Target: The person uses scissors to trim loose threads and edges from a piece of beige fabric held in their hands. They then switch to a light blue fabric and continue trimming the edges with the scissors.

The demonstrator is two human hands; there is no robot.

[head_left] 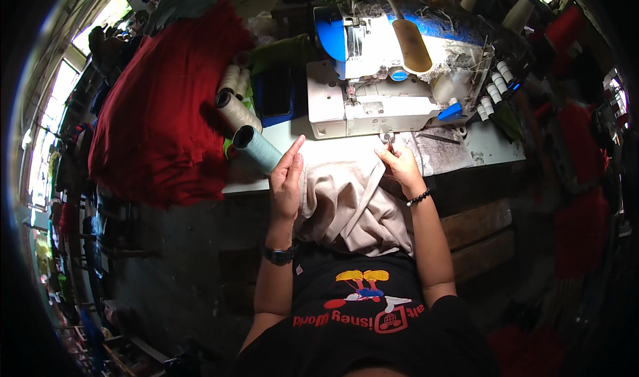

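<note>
A white surface [494, 148] carries a white-and-blue sewing machine [385, 121]. Left of the machine are a dark blue tray [274, 96], a cream thread cone [237, 112] and, nearer the front edge, a teal thread cone [261, 153]. Right of its front lies a stained, pale sheet [440, 156] with a slim dark tool [436, 137] on it. Beige cloth [346, 200] overlaps the front edge.

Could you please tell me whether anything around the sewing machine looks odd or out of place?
Yes: fuzzy lint clings to the right side of the sewing machine, which looks uncleaned. The teal thread cone also lies tipped beside the left hand rather than standing upright.
</note>
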